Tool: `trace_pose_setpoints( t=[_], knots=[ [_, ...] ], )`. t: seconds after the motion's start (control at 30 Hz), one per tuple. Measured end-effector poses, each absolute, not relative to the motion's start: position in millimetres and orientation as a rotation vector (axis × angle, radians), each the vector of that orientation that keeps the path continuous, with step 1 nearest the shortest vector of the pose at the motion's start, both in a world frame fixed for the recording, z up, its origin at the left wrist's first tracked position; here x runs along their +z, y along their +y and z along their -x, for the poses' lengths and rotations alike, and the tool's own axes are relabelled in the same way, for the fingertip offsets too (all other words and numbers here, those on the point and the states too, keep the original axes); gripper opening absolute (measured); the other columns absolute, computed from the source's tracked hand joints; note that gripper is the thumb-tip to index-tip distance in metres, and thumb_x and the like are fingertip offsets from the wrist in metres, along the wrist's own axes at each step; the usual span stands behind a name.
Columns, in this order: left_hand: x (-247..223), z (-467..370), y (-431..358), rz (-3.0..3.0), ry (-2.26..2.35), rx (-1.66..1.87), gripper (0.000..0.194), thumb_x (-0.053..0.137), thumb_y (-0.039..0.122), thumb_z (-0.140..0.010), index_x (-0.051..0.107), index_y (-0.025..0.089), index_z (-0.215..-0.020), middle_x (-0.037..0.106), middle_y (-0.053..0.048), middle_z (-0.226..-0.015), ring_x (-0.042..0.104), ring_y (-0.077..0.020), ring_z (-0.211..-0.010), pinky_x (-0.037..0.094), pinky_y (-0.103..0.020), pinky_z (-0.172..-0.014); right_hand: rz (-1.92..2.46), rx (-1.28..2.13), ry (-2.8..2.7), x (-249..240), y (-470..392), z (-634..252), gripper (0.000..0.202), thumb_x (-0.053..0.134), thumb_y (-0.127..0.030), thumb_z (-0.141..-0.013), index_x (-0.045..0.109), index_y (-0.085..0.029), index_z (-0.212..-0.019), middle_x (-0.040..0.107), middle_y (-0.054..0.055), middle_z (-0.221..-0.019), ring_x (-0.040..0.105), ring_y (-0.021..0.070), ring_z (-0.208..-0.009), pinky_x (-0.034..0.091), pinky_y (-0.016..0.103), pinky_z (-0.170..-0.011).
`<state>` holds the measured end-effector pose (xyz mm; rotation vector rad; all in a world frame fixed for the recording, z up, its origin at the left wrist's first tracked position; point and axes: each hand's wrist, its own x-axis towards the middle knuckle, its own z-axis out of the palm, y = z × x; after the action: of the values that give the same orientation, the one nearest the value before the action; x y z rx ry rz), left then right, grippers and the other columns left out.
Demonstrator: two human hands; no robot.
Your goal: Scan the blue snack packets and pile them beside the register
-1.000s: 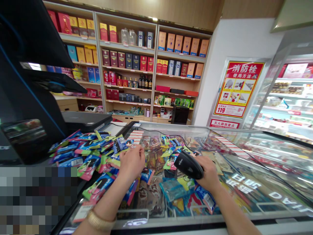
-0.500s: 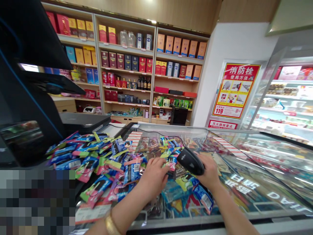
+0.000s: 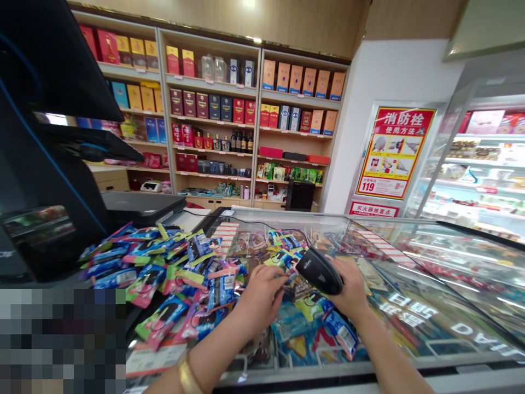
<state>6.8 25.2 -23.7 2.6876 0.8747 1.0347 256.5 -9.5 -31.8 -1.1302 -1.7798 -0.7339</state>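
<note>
My right hand [image 3: 351,287] is wrapped around a black handheld barcode scanner [image 3: 320,271], whose head tilts up and to the left. A thin cable runs back from it over the glass. Just left of the scanner, my left hand [image 3: 264,293] has its fingers curled down by small snack packets; what lies under the fingertips is hidden. Beyond its fingertips lie a few bright packets [image 3: 283,257]. More blue, pink and green snack packets [image 3: 197,276] are heaped to the left. A blue packet [image 3: 341,332] rests on the glass below the scanner.
Beneath the packets is a glass-topped display freezer [image 3: 410,350] with goods inside. On the left stands a dark checkout terminal [image 3: 45,164] with a screen. Shelves of boxed bottles [image 3: 213,104] line the back wall, beside a red-framed notice [image 3: 396,153]. A lit cooler [image 3: 484,158] is at right.
My left hand has shifted slightly to the right, and a pink packet that showed by its fingertips is now mostly out of sight. The scanner stays nearly in place.
</note>
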Motion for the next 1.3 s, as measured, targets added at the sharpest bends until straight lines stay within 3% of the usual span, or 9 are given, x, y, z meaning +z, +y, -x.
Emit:
trace_pose_setpoints(
  t=[0.13,0.27,0.4,0.57,0.87,1.13,1.3],
  knots=[
    [-19,-1,35,-2.129,0.849,1.485,0.021,0.057,0.021,-0.082,0.073,0.019,-0.095,0.067,-0.007,-0.097,0.064,-0.0188,-0.092,0.053,-0.032,-0.083,1.139,-0.703,-1.758,-32,-9,-257,0.022,0.058,-0.031,-0.076,0.065,-0.021,-0.095,0.070,0.008,-0.085,0.065,0.0240,-0.078,0.048,0.034,-0.065],
    [-19,7,47,-1.810,0.927,1.616,0.023,0.057,0.026,-0.081,0.073,0.018,-0.095,0.066,-0.008,-0.102,0.064,-0.0192,-0.095,0.054,-0.030,-0.081,1.128,-0.672,-1.765,-33,-10,-258,0.022,0.058,-0.031,-0.076,0.066,-0.022,-0.095,0.069,0.008,-0.084,0.065,0.0240,-0.078,0.048,0.034,-0.067],
    [-19,15,54,-1.896,1.045,1.601,0.034,0.059,0.021,-0.075,0.071,0.020,-0.107,0.062,-0.008,-0.111,0.063,-0.0201,-0.099,0.055,-0.029,-0.077,1.056,-0.631,-1.856,-30,-12,-255,0.023,0.056,-0.030,-0.077,0.064,-0.021,-0.097,0.070,0.007,-0.086,0.065,0.0227,-0.078,0.046,0.033,-0.066],
    [-15,18,50,-2.193,1.073,1.599,0.045,0.059,0.010,-0.070,0.067,0.022,-0.112,0.061,-0.007,-0.113,0.061,-0.0208,-0.107,0.050,-0.036,-0.096,1.073,-0.521,-1.997,-25,-16,-245,0.023,0.053,-0.027,-0.078,0.065,-0.021,-0.097,0.070,0.006,-0.082,0.064,0.0200,-0.073,0.044,0.033,-0.068],
    [-11,11,38,-2.393,0.944,1.424,0.050,0.053,0.003,-0.069,0.062,0.018,-0.116,0.059,-0.009,-0.115,0.059,-0.0201,-0.109,0.049,-0.034,-0.098,1.106,-0.442,-2.065,-25,-17,-240,0.019,0.053,-0.024,-0.079,0.065,-0.022,-0.093,0.068,0.004,-0.079,0.061,0.0177,-0.072,0.039,0.031,-0.066],
    [-9,10,34,-2.368,0.978,1.390,0.048,0.052,0.005,-0.070,0.063,0.020,-0.114,0.060,-0.008,-0.114,0.059,-0.0211,-0.109,0.049,-0.036,-0.097,1.124,-0.460,-2.051,-24,-17,-239,0.021,0.051,-0.026,-0.079,0.066,-0.022,-0.092,0.069,0.005,-0.078,0.062,0.0182,-0.072,0.040,0.030,-0.065],
    [-2,25,44,-2.287,1.226,1.513,0.035,0.049,0.013,-0.075,0.065,0.017,-0.107,0.061,-0.009,-0.110,0.060,-0.0207,-0.105,0.049,-0.035,-0.097,1.135,-0.509,-2.011,-27,-15,-244,0.023,0.052,-0.028,-0.079,0.066,-0.021,-0.095,0.070,0.006,-0.083,0.063,0.0198,-0.075,0.044,0.032,-0.069]
  ],
)
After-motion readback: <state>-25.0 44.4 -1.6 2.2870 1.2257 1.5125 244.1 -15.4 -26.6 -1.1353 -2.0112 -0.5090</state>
